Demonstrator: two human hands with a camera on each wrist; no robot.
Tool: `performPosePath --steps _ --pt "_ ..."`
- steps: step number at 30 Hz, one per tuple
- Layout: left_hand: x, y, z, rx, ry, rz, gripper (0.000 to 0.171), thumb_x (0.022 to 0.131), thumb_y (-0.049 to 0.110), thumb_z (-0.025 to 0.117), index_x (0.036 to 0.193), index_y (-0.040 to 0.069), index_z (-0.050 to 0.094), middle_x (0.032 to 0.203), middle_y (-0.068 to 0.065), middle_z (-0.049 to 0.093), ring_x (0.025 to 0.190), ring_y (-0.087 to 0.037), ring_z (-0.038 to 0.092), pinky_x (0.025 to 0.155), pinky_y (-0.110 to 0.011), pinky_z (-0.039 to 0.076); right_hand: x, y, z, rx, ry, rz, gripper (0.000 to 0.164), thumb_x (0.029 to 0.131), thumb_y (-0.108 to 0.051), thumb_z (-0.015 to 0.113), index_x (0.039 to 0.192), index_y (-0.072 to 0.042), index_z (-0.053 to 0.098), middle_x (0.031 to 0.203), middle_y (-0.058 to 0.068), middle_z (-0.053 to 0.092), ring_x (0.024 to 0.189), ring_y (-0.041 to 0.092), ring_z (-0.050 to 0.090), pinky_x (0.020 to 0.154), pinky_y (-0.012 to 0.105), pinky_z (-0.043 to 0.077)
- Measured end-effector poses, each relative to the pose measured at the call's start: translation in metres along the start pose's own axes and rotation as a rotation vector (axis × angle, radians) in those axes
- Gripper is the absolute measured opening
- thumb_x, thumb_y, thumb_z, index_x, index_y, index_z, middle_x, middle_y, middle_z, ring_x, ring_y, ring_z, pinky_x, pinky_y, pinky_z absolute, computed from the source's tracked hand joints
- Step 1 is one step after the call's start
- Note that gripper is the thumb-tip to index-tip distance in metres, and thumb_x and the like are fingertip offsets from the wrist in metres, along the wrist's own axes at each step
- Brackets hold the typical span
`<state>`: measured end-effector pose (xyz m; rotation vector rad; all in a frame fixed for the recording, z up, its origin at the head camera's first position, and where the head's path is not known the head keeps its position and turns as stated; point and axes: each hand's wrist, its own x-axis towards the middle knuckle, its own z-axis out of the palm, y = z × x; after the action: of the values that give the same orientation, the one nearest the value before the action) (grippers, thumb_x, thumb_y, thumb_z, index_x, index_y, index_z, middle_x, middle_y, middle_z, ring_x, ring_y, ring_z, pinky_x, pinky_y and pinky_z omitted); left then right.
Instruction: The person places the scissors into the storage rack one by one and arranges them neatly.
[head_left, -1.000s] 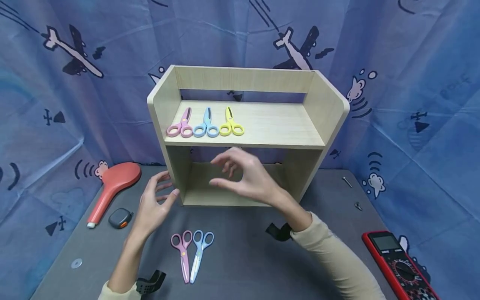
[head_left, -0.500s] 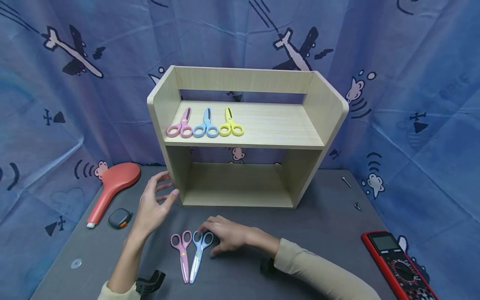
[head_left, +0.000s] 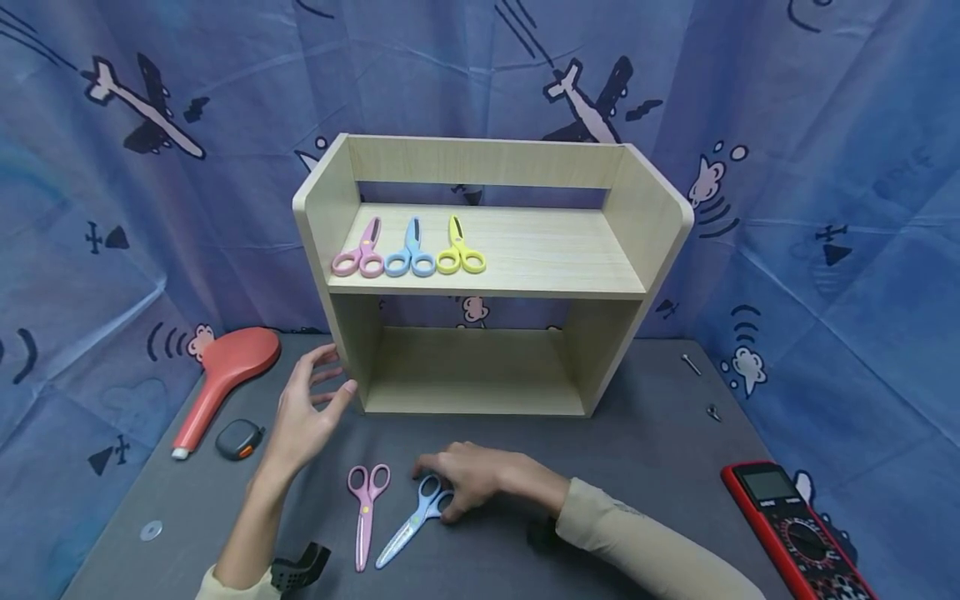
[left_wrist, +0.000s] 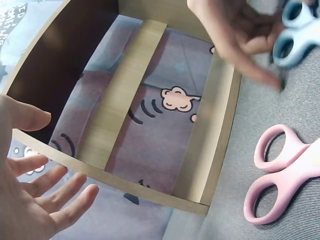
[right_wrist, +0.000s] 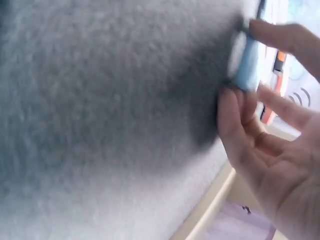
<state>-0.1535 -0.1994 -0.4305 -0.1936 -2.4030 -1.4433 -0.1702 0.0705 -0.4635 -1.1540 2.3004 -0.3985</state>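
Note:
My right hand (head_left: 476,477) pinches the handle loops of the light blue scissors (head_left: 412,528) on the grey table, whose blades point toward the lower left. In the right wrist view, thumb and fingers close on the blue handle (right_wrist: 246,65), blurred. Left of it lie pink scissors (head_left: 364,517), handles toward the shelf. My left hand (head_left: 303,421) stands beside the left wall of the pale wooden shelf (head_left: 656,221), fingers spread and holding nothing. Whether it touches the wall I cannot tell. Pink (head_left: 367,242), blue (head_left: 412,242) and yellow scissors (head_left: 456,242) lie in a row on the upper board.
To the left are a red paddle-shaped object (head_left: 225,371), a tape measure (head_left: 240,438) and a round disc (head_left: 151,530). A red multimeter (head_left: 798,529) and two small metal pieces, one a screw (head_left: 692,364), lie at right. A patterned curtain (head_left: 810,167) surrounds the table.
My right hand has come down from in front of the shelf to the table scissors and taken the blue pair. Those scissors have shifted right and turned, away from the pink pair. My left hand stays put.

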Motion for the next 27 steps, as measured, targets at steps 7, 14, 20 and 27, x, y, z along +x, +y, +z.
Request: performPosePath --steps 7,14,20,27 --pt "0.000 0.000 0.000 0.003 0.002 0.003 0.062 0.103 0.011 0.072 0.158 0.001 0.045 0.152 -0.025 0.055 0.136 -0.048 0.064 0.101 -0.065 0.060 -0.016 0.003 0.000 -0.044 -0.012 0.061 0.059 0.085 -0.022 0.094 0.136 -0.024 0.064 0.123 0.000 0.056 0.089 0.004 0.051 0.073 0.017 0.046" --pt "-0.001 0.001 0.000 -0.001 0.000 0.004 0.062 0.104 0.011 0.071 0.159 0.002 0.045 0.153 -0.026 0.054 0.137 -0.048 0.064 0.101 -0.067 0.060 -0.023 0.012 0.000 -0.005 -0.125 -0.025 0.051 0.088 -0.016 0.089 0.132 -0.025 0.065 0.105 -0.009 0.061 0.081 0.001 0.051 0.069 0.016 0.043" --pt "-0.001 0.002 0.000 -0.003 0.002 0.003 0.062 0.104 0.011 0.071 0.159 0.002 0.045 0.153 -0.026 0.054 0.137 -0.048 0.063 0.101 -0.067 0.060 -0.033 0.020 -0.009 0.263 -0.304 -0.099 0.047 0.090 -0.010 0.088 0.134 -0.016 0.072 0.092 -0.013 0.066 0.065 -0.004 0.061 0.064 0.024 0.063" --pt "-0.001 0.001 0.000 -0.001 -0.001 0.005 0.061 0.104 0.012 0.071 0.159 0.003 0.045 0.153 -0.025 0.054 0.137 -0.047 0.064 0.101 -0.066 0.060 -0.047 0.031 -0.024 0.559 -0.380 -0.193 0.051 0.096 -0.005 0.081 0.145 -0.005 0.068 0.093 -0.005 0.068 0.067 -0.002 0.069 0.073 0.053 0.069"
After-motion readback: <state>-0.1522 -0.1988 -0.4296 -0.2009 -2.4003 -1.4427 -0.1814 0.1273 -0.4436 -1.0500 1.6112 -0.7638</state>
